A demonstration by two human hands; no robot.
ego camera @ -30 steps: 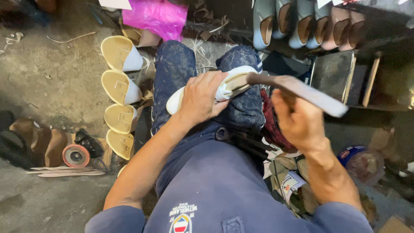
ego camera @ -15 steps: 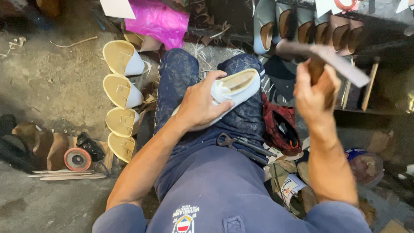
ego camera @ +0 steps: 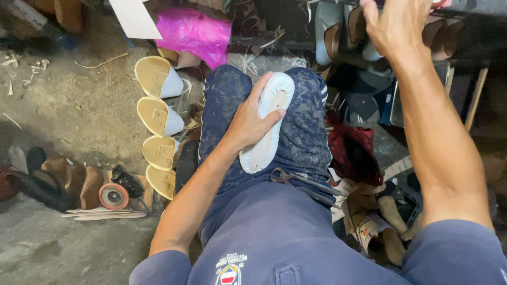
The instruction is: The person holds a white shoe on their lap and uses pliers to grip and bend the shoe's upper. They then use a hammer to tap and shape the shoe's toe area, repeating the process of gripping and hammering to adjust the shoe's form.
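Head view looks straight down on a seated person with a white shoe (ego camera: 268, 124) lying sole-up across the lap, between the knees of dusty blue trousers (ego camera: 306, 126). Its long axis runs from about one o'clock at the toe down to seven o'clock at the heel. The left hand (ego camera: 248, 122) is the nearer one: it grips the shoe from the nine o'clock side, thumb over the insole and fingers wrapped round the edge. The right hand (ego camera: 396, 24) is well apart, raised toward one o'clock near a row of shoes (ego camera: 338, 31) on a rack, fingers spread and holding nothing I can see. On the floor at nine o'clock stands a column of four cream-soled shoes (ego camera: 158, 132), with a pink bag (ego camera: 195, 34) at eleven o'clock.
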